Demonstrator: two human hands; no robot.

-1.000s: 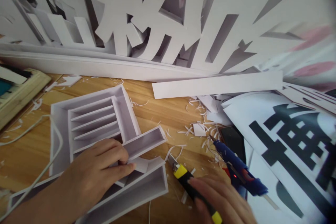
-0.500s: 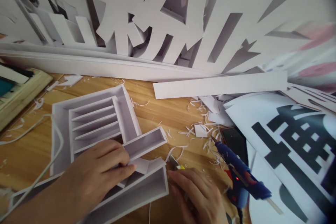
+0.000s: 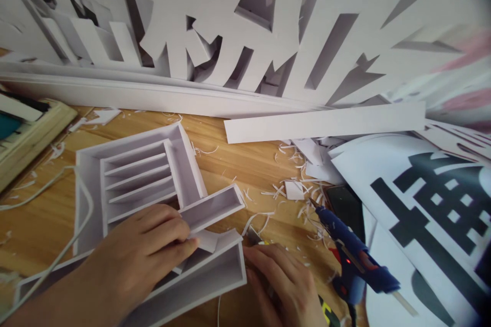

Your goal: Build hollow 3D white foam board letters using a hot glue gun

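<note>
A large white foam-board letter point(image 3: 192, 168) with raised side walls lies on the wooden table. My left hand point(image 3: 149, 250) rests over its lower middle, thumb and curled fingers closed on a wall strip inside it. Right of the letter's lower end is my right hand point(image 3: 282, 278), its fingers bent and drawn together; whatever they hold is hidden. A cutter blade point(image 3: 253, 236) with a yellow bit beside it shows just beyond these fingertips. Behind the palm, a black-and-yellow handle end point(image 3: 329, 312) sticks out, perhaps of the same cutter.
A blue glue gun point(image 3: 351, 250) with a red light stands at right, near a dark phone point(image 3: 345, 209) and printed character sheets point(image 3: 433, 214). White offcuts point(image 3: 294, 190) litter the table. Big white cut-out letters point(image 3: 245, 20) stand behind a long strip point(image 3: 326, 122). A white cable point(image 3: 79, 235) crosses at left.
My right hand has shifted slightly left, covering more of the yellow bit and uncovering the black-and-yellow end. My left hand and the letter stay where they were.
</note>
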